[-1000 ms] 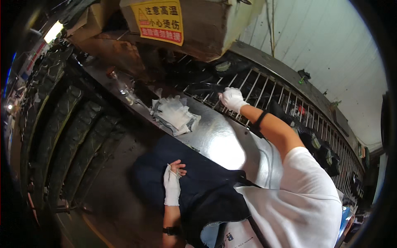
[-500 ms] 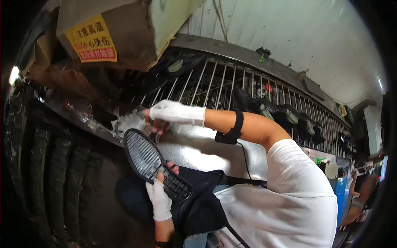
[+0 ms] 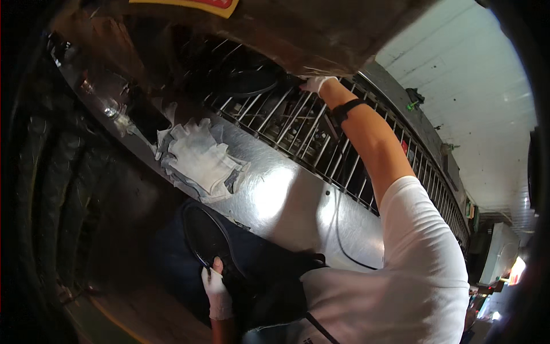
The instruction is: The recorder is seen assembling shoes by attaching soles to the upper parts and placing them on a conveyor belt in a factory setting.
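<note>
A black shoe sole (image 3: 203, 232) lies in my left hand (image 3: 217, 295), its rimmed inner side turned up, the thumb pressed on its edge. The left glove is white and leaves the thumb tip bare. My right hand (image 3: 318, 85), also in a white glove, reaches far out over the metal bar rack (image 3: 298, 123), just under the brown housing. Close to its fingertips a dark shoe (image 3: 249, 83) rests on the bars in shadow. The right fingers are small and partly hidden, so whether they grip the shoe does not show.
A brown box-like housing (image 3: 321, 34) hangs low over the rack. White cloth-like scraps (image 3: 197, 155) are piled on the shiny metal ledge (image 3: 286, 195) between me and the rack. A black cable (image 3: 339, 229) runs across that ledge. Dark ribbed shapes (image 3: 40, 183) stand at far left.
My right hand has gone from beside the scraps up and away to the rack under the housing. The sole in my left hand has turned from tread up to inner side up. The view has shifted.
</note>
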A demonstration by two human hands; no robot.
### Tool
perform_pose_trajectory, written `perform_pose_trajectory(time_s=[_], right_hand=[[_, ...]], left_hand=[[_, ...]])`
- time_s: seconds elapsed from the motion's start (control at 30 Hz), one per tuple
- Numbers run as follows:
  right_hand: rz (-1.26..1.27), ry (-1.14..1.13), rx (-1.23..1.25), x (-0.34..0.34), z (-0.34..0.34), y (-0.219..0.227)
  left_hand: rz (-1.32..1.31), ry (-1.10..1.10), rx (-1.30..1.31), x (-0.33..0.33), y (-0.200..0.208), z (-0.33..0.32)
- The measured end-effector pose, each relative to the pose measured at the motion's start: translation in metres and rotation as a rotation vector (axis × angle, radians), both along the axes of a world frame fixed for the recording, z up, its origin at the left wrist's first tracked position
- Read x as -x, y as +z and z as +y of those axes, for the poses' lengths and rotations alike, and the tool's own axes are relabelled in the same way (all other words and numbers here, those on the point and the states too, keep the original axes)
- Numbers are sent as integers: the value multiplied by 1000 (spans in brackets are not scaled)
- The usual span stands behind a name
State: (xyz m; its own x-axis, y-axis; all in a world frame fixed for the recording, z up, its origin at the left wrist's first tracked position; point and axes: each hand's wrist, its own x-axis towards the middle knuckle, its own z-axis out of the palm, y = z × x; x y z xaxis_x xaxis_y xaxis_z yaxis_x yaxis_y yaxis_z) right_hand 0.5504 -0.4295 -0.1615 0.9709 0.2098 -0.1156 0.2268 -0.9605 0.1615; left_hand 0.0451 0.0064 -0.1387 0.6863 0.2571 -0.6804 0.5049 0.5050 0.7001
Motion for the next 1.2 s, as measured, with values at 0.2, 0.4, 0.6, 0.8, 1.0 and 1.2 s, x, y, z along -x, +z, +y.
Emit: perform_pose_trajectory(time_s=[0.2, 0.4, 0.6, 0.8, 1.0, 1.2], right_hand=[[-187, 136, -789, -30, -34, -48], [189, -869, -2056, 64, -8, -21], [757, -634, -1950, 258, 22, 47], [1061, -122, -2035, 395, 101, 83], [523, 657, -1035, 431, 190, 124], [1121, -287, -1654, 455, 226, 157]], left_hand=[[-2, -40, -36, -7, -4, -4], [-2, 26, -38, 7, -14, 0], [-363, 16, -642, 10, 17, 15], [-699, -145, -122, -45, 87, 2], [-833, -85, 206, -34, 113, 33], [-841, -120, 383, -32, 112, 26]])
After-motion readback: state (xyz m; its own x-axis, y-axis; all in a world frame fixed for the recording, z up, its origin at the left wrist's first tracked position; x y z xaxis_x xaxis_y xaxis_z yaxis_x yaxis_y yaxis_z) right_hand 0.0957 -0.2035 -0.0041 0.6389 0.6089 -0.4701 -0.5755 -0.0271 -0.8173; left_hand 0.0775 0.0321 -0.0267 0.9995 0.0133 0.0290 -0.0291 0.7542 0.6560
